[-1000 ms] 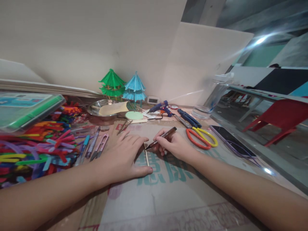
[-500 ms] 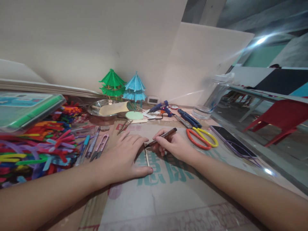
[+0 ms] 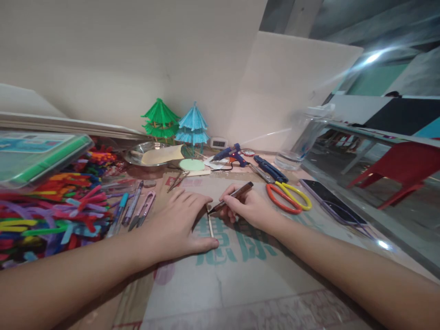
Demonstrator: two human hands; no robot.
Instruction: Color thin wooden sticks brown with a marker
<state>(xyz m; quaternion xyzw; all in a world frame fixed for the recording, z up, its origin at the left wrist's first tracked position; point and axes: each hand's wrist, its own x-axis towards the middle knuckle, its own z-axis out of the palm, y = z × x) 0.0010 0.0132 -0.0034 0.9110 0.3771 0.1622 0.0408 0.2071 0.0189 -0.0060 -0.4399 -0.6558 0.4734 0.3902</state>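
Note:
A thin pale wooden stick (image 3: 211,227) lies on the printed sheet, its upper part darkened. My left hand (image 3: 182,220) rests flat with fingers spread, holding the stick down at its two ends between forefinger and thumb. In my right hand (image 3: 245,204) is a brown marker pen (image 3: 237,195), pinched and slanted so that its tip meets the stick near the upper end. The fingertips under the pen are partly hidden.
Left are pipe cleaners (image 3: 79,211), pens (image 3: 132,206) and a plastic case (image 3: 41,158). Behind stand a green paper roof model (image 3: 160,117), a blue one (image 3: 193,126), a metal bowl (image 3: 135,156) and a glue gun (image 3: 232,155). Scissors (image 3: 283,199), a phone (image 3: 330,201) and a water jug (image 3: 299,137) are right.
The marker tip has shifted slightly down along the stick. My left hand and the stick have stayed in nearly the same place.

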